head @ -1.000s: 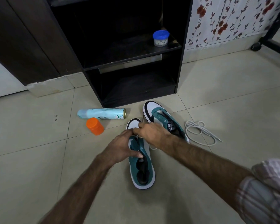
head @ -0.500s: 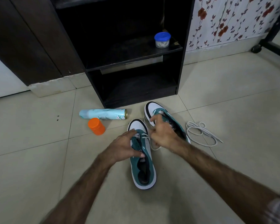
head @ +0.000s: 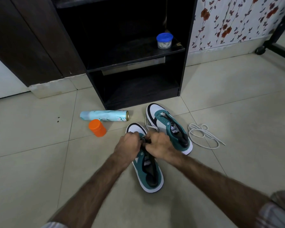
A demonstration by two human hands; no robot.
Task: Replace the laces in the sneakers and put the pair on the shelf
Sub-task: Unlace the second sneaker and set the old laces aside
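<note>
Two teal, white and black sneakers lie on the tiled floor in front of a black shelf unit (head: 135,62). The near sneaker (head: 150,175) points away from me. My left hand (head: 127,146) grips its front from the left. My right hand (head: 160,146) has curled fingers that pinch at its lace holes, and the lace itself is mostly hidden under my fingers. A bit of white lace (head: 150,126) shows by the far sneaker (head: 167,125), which lies unlaced to the right. A loose white lace (head: 204,136) is coiled on the floor further right.
A pale blue spray can (head: 105,115) lies on its side left of the sneakers, with an orange cap (head: 97,130) beside it. A blue-lidded tub (head: 164,41) stands on the middle shelf. A castor of a black frame (head: 260,50) is at far right.
My right hand has come back from over the far sneaker to the near sneaker's front, meeting my left hand. The white lace seen between my hands is now hidden under them.
</note>
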